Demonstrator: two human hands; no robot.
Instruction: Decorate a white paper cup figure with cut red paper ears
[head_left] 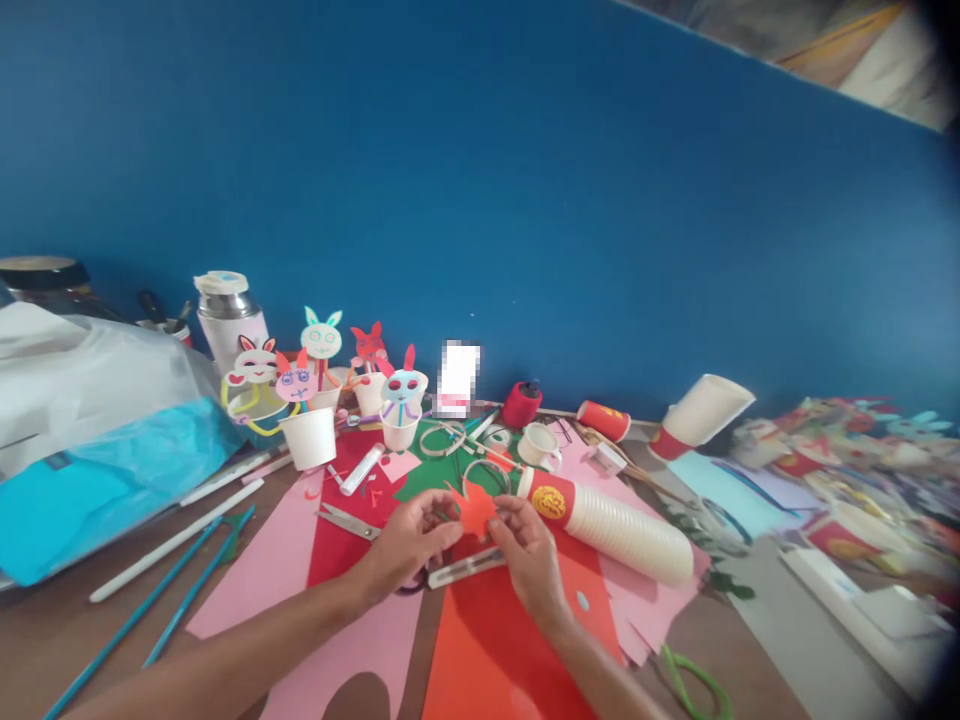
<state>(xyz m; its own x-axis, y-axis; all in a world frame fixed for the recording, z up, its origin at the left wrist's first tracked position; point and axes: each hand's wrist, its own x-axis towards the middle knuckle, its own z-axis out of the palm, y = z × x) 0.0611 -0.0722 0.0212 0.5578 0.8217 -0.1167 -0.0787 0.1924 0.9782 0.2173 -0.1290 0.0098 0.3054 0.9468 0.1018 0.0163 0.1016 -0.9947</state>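
An orange paper cutout (477,511) with a jagged outline is held up between both hands over the table. My left hand (411,540) pinches its left edge with thumb and fingers. Its right edge is pinched by my right hand (529,550). Below the hands lie a white-handled tool (465,568) and large orange paper (502,650). Scissors (351,522) with open blades rest left of my left hand, on red paper (330,560). Right of my right hand lies a long stack of paper cups (622,525).
Several paper rabbit figures in white cups (309,440) stand at the back left, before a thermos (231,320). A plastic bag (112,400) fills the far left. A green looped strip (694,680) is at the front right, and cluttered crafts (832,450) lie far right.
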